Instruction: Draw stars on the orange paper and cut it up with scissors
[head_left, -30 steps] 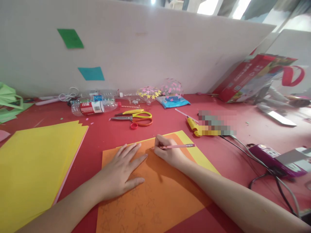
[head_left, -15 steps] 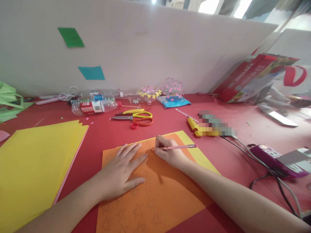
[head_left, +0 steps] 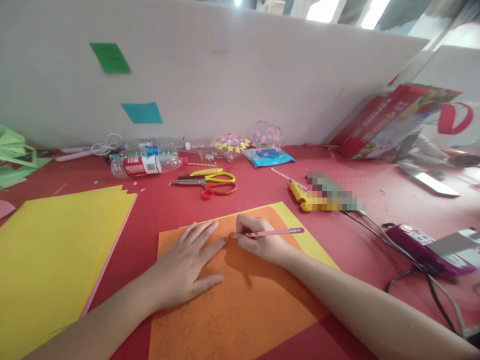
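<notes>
An orange sheet of paper (head_left: 270,300) lies in front of me with a yellow sheet (head_left: 315,245) showing under its far right edge. Several pencil-drawn stars (head_left: 213,325) cover its near left part. My left hand (head_left: 195,262) rests flat on the orange sheet, fingers spread. In my right hand (head_left: 258,240) a pink pencil (head_left: 275,232) is pinched, eraser end toward the right. Its tip meets the paper just beyond my left index fingertip, close to the far edge.
Yellow paper sheets (head_left: 63,250) are stacked at left. Scissors (head_left: 217,182), a yellow cutter (head_left: 206,172), plastic bottles (head_left: 142,165) and a blue packet (head_left: 272,157) lie along the back. At right are a yellow glue gun (head_left: 298,194), cables (head_left: 375,237) and a purple box (head_left: 416,247).
My right hand has shifted slightly left and toward me with the pencil, bringing the tip nearer my left index finger. My left hand has stayed in place.
</notes>
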Available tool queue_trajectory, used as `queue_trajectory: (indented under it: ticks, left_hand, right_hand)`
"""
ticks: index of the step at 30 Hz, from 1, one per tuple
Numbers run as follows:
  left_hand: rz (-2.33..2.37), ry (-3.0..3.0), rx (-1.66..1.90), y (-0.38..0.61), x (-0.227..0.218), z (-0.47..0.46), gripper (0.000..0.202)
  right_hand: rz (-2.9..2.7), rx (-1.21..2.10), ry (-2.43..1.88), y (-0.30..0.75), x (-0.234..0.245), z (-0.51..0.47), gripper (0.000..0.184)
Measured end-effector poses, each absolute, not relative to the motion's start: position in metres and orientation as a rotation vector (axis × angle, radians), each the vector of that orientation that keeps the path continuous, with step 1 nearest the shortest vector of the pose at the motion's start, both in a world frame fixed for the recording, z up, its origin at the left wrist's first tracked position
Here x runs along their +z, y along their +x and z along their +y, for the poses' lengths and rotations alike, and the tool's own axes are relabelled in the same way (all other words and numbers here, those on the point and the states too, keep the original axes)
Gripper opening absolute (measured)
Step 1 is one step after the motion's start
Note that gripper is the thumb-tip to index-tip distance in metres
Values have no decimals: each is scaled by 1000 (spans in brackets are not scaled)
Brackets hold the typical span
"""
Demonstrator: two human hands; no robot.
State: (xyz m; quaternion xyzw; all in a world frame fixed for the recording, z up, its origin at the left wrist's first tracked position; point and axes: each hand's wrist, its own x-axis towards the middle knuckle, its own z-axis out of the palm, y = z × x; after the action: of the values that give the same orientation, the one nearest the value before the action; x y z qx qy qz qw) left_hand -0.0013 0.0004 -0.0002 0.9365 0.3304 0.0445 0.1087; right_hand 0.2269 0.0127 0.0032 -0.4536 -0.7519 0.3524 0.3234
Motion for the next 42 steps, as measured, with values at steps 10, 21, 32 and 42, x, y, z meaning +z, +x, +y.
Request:
queue_trajectory:
  ticks: [10,21,32,42]
  left_hand:
    - [983,2755,192,-5,-4,0,64]
    - [981,2774,186,-5,-6,0,64]
    - [949,2793,248,-6,-9,2,63]
    - [975,2786,196,-5,-3,2,65]
  right_hand:
    - [-1868,1021,-1206,227,5,14,11]
    - [-1886,1053,-1198,226,7,14,12]
    - [-1868,1064,-1204,227,6,14,12]
    - [-1559,1264,-1205,230,10,11,15]
